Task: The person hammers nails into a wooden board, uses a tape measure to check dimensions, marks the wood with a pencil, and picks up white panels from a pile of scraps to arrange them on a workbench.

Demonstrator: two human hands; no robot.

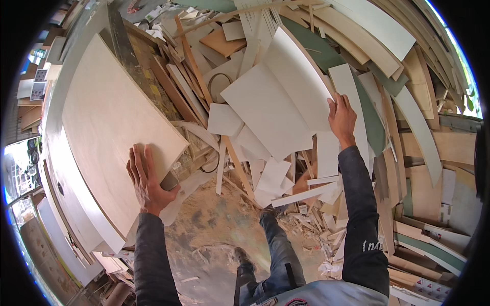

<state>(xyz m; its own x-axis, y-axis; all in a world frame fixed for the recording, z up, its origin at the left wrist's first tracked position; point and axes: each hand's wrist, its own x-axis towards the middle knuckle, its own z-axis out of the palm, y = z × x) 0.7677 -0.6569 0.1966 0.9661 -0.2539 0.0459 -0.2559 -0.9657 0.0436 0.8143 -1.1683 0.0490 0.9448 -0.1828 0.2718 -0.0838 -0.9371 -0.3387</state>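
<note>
Well apart, the left hand [148, 186] lay flat on a pale board [109, 127]; the right hand [342, 121] seemingly gripped a white panel [296, 76] amid scrap wood [223, 41] crowding the floor [201, 224].

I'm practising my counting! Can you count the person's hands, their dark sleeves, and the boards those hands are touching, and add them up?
Hands: 2, the left hand and the right hand
Dark sleeves: 2, the left sleeve and the right sleeve
Touched boards: 2, the pale wooden board and the white board
Total: 6
</note>
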